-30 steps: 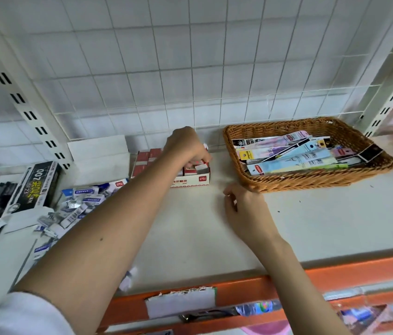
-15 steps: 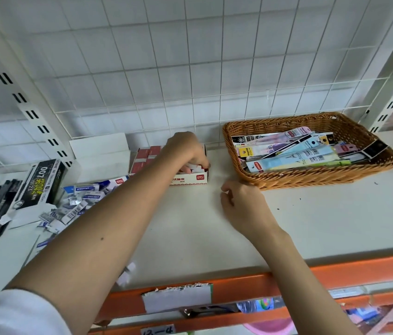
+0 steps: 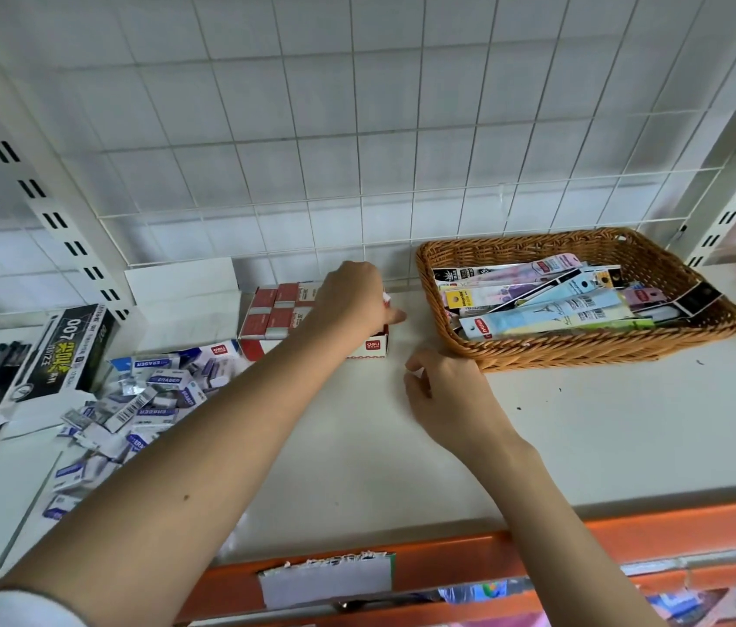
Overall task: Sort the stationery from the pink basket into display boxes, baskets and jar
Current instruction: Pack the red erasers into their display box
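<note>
Right hand (image 3: 452, 395): rests on the shelf (image 3: 583, 423), fingers loosely curled, holding nothing.
Left hand (image 3: 352, 300): over the red box (image 3: 275, 319), fingers curled on something small; cannot tell what.
Erasers (image 3: 153, 391): loose pile, left.
Basket (image 3: 583, 346): far right, full of packets.

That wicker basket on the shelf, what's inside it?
The wicker basket holds a loose pile of long flat packets, pastel blue, pink, yellow and black, lying on their sides. Whatever lies beneath the top layer is covered, and the packets' contents cannot be made out.
</note>
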Action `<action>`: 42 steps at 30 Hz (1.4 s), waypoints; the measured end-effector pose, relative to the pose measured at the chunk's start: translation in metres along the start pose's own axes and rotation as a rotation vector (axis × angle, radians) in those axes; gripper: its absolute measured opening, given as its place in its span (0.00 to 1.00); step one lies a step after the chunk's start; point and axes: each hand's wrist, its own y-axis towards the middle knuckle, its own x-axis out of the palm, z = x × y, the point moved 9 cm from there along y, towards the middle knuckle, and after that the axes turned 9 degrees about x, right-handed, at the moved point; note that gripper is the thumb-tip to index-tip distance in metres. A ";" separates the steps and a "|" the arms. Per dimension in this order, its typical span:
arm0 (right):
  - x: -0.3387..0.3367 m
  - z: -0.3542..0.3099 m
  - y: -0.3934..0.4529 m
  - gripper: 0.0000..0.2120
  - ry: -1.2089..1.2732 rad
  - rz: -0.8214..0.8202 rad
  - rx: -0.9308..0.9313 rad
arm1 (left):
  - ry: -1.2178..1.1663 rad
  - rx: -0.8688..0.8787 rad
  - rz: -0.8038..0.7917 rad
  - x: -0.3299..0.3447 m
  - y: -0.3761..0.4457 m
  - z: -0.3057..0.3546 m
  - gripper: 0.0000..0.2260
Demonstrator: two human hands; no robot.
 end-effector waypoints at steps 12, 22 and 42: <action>0.001 0.002 -0.001 0.08 -0.010 0.017 -0.003 | 0.042 0.205 -0.068 0.012 -0.014 -0.005 0.17; 0.000 0.002 -0.011 0.10 -0.044 0.093 -0.080 | -0.349 0.076 -0.026 -0.002 -0.006 -0.012 0.08; -0.002 0.002 -0.016 0.06 -0.099 0.140 -0.104 | -0.213 0.126 0.302 -0.002 -0.013 -0.024 0.10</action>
